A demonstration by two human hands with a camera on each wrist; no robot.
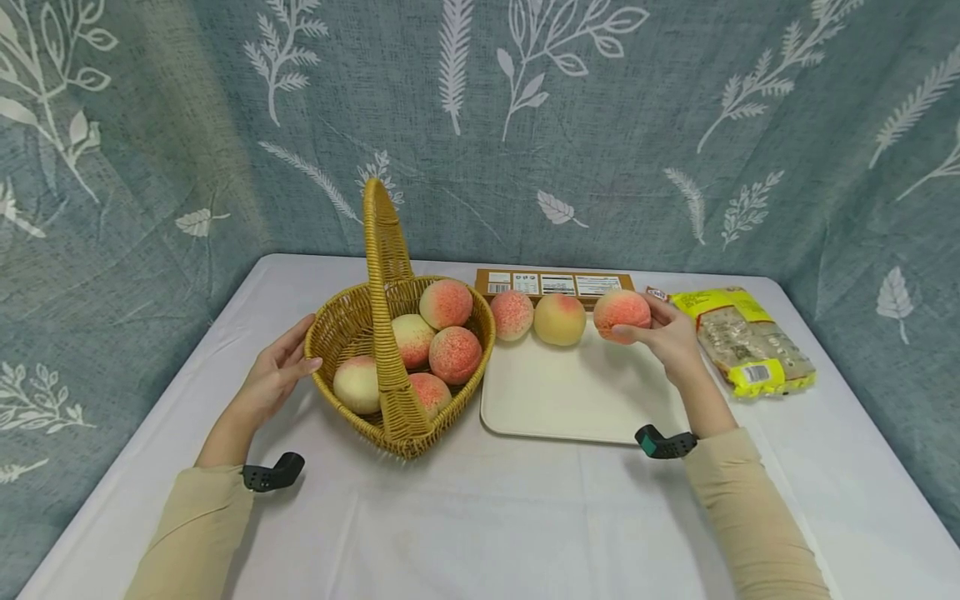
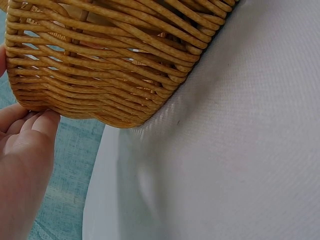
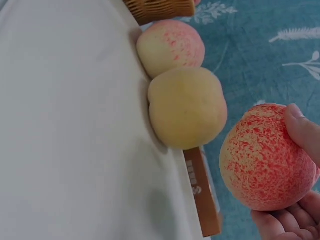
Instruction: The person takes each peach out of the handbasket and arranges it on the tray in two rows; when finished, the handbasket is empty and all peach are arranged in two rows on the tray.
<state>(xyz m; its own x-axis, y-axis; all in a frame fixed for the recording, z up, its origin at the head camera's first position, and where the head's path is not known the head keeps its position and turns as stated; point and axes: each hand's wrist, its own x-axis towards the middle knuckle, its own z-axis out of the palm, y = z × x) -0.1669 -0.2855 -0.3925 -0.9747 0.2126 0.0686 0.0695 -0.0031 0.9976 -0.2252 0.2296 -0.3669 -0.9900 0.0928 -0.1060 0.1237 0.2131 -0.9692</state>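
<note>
Nearest the camera: 2 tan sleeves [image 1: 197, 525] reach forward over the white bench [image 1: 480, 517], each wrist wearing a small black camera mount.
Left hand: the left hand [image 1: 273, 379] rests against the outer wall of the basket [image 1: 337, 333], fingers straight and relaxed, curled round nothing; the left wrist view shows the fingertips [image 2: 42, 120] touching the lower weave.
Basket: wicker, with a tall arched handle [image 1: 386, 292], standing on the bench left of the tray; 5 peaches [image 1: 453, 354] lie inside.
Tray: the pale tray [image 1: 570, 400] lies flat just right of the basket, bare over most of its surface.
Right hand: the right hand [image 1: 671, 337] has its grip closed on a red peach [image 1: 621, 310], thumb on top and fingers below, holding it over the tray's far right corner.
Tray's far edge: a pink peach [image 1: 512, 314] and a yellow peach [image 1: 558, 319] sit touching each other, left of the red peach and apart from it.
Behind the tray: a brown box [image 1: 555, 284] lies along the tray's far side.
Far right: a yellow packet [image 1: 742, 337] lies on the bench, just beyond the right hand.
Backdrop: a blue-grey curtain [image 1: 480, 125] printed with white leaves hangs behind the bench.
</note>
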